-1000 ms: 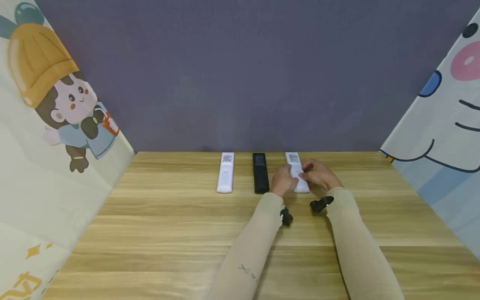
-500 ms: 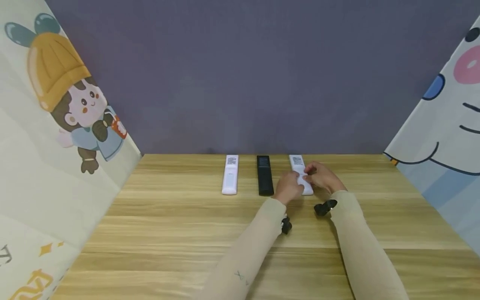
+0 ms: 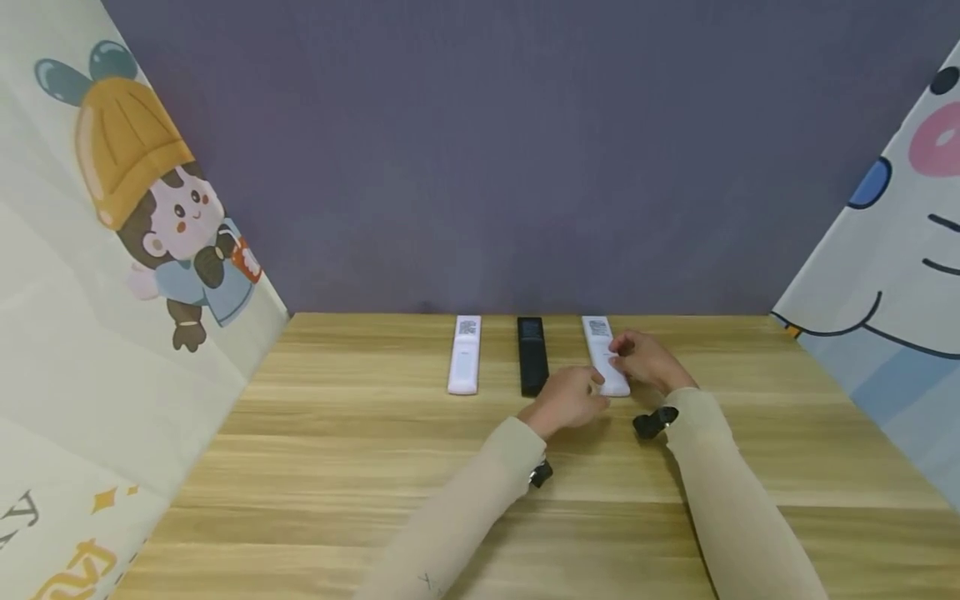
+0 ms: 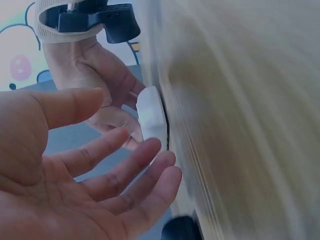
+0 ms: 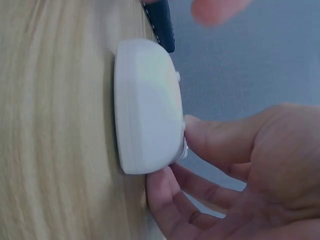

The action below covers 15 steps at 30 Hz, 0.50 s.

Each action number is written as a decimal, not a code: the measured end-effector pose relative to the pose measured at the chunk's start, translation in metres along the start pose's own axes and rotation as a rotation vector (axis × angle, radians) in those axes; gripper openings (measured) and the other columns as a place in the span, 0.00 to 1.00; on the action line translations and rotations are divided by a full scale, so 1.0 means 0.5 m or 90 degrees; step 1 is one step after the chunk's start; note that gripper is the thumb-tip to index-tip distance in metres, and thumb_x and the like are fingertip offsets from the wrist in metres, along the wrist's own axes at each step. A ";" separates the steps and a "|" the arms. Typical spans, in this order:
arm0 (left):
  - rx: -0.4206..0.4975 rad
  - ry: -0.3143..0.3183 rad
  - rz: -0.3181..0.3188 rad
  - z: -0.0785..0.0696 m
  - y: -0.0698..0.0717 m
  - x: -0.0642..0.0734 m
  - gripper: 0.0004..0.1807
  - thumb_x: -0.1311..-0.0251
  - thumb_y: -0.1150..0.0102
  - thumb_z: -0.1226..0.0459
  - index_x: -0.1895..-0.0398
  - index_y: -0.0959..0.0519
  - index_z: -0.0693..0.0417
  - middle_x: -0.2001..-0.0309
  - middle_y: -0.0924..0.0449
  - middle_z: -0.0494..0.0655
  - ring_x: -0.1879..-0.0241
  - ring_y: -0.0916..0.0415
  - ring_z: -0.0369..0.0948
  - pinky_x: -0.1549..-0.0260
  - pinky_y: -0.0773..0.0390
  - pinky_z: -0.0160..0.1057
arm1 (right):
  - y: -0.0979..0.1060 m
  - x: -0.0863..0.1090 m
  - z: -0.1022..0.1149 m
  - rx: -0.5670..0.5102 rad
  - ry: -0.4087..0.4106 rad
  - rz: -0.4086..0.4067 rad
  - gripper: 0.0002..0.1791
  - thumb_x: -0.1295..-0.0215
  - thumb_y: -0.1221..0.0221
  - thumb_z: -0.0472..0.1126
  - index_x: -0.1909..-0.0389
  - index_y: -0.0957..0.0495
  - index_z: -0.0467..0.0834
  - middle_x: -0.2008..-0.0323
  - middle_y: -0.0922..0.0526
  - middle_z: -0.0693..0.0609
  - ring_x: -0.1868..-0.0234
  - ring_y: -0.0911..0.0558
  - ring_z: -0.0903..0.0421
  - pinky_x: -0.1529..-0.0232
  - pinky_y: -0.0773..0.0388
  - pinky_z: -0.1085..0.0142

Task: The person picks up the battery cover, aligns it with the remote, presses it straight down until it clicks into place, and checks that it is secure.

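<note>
A white remote control lies on the wooden table, its printed label at the far end. My right hand pinches its right side. In the right wrist view, that thumb presses the top edge of the white remote while the fingers curl against its side. My left hand hovers by the remote's near end, fingers loosely bent and holding nothing; the left wrist view shows its palm and spread fingers. A black remote control lies to the left, its near end close to my left hand.
Another white remote control lies farther left, roughly parallel to the black one. A dark grey wall stands behind the table's far edge. Cartoon-printed sheets flank both sides, such as the left sheet.
My left hand has let go of the right-hand white remote and drawn back toward me. My right hand stays at that remote. The head view has shifted slightly.
</note>
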<state>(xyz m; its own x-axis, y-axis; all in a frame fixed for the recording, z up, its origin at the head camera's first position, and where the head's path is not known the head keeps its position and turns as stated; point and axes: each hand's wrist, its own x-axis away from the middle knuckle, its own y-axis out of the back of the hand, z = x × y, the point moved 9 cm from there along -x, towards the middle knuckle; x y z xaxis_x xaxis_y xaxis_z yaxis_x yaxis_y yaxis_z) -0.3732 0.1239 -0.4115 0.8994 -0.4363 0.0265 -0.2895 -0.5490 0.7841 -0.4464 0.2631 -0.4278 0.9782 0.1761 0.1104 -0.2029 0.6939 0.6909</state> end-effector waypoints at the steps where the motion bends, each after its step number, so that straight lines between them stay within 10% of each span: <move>1: 0.000 -0.007 0.000 0.002 0.005 0.008 0.20 0.31 0.39 0.56 0.39 0.19 0.52 0.50 0.14 0.46 0.61 0.21 0.35 0.64 0.23 0.32 | -0.002 -0.001 0.001 0.009 0.002 -0.002 0.14 0.30 0.43 0.32 0.47 0.28 0.31 0.47 0.23 0.33 0.50 0.24 0.44 0.55 0.26 0.63; 15: -0.074 -0.054 0.002 0.065 0.097 0.087 0.18 0.29 0.40 0.55 0.40 0.19 0.50 0.61 0.17 0.42 0.66 0.23 0.35 0.66 0.24 0.33 | 0.009 0.016 0.043 0.163 0.040 -0.042 0.13 0.29 0.42 0.38 0.52 0.26 0.31 0.49 0.20 0.30 0.50 0.21 0.37 0.48 0.25 0.44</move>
<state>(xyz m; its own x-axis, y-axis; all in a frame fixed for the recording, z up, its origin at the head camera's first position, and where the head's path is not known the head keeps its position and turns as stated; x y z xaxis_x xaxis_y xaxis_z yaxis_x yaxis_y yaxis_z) -0.3588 0.0550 -0.3925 0.8664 -0.4990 -0.0188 -0.2486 -0.4637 0.8504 -0.4385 0.2526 -0.4084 0.9827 0.1842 0.0202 -0.1128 0.5077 0.8541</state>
